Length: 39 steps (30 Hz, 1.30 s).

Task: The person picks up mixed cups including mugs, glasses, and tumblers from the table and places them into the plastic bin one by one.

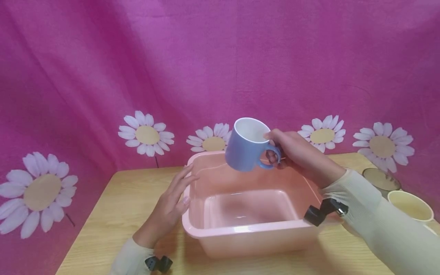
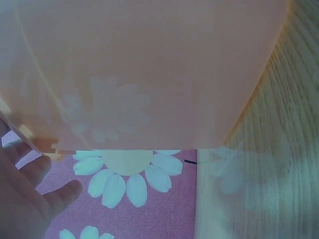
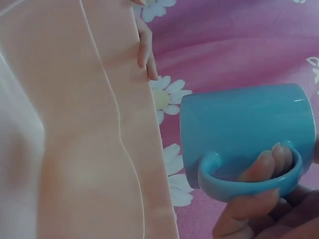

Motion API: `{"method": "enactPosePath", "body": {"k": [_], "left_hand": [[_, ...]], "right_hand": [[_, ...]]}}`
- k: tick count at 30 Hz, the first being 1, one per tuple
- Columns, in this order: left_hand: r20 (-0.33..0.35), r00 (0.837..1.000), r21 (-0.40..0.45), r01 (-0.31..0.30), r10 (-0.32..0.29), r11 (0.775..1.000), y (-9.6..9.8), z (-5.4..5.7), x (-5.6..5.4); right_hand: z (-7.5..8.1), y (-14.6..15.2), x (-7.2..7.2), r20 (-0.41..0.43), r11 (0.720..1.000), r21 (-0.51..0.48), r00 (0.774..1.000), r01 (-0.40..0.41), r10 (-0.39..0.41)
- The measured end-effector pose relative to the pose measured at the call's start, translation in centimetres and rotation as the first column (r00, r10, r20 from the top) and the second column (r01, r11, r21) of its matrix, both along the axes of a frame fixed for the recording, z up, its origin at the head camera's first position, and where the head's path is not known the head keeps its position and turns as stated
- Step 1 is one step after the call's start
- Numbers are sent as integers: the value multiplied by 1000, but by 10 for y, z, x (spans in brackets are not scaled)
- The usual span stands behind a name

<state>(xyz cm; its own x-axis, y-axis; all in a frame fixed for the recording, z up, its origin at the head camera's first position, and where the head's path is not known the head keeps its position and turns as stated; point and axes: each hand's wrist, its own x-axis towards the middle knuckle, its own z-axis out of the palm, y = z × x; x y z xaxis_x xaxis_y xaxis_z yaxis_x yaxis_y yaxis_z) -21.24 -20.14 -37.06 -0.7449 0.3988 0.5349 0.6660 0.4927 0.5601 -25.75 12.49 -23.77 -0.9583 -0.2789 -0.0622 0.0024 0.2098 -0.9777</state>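
A blue mug (image 1: 243,151) with a white inside is held up over the back part of a pink plastic basin (image 1: 258,240). My right hand (image 1: 287,149) grips the mug by its handle, the thumb at the rim. In the right wrist view, fingers pass through the loop of the blue mug's handle (image 3: 244,189). My left hand (image 1: 170,202) rests at the basin's left rim with its fingers spread and fairly straight. The left wrist view shows the basin's outer wall (image 2: 149,74) and the left hand (image 2: 25,184) beside its edge.
The basin stands on a light wooden table (image 1: 134,198). At the right, partly behind my sleeve, are a pale yellow cup (image 1: 410,206) and a dark see-through round dish (image 1: 381,179). A magenta cloth (image 1: 206,68) with large daisies hangs behind the table.
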Motion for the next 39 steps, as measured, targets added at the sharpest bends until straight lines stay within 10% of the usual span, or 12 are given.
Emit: {"method": "enactPosePath", "body": {"k": [39], "left_hand": [[-3, 1000, 5, -6, 6, 1000, 0, -3, -1]], "right_hand": [[-14, -46, -42, -36, 936, 325, 987, -138, 158]]}}
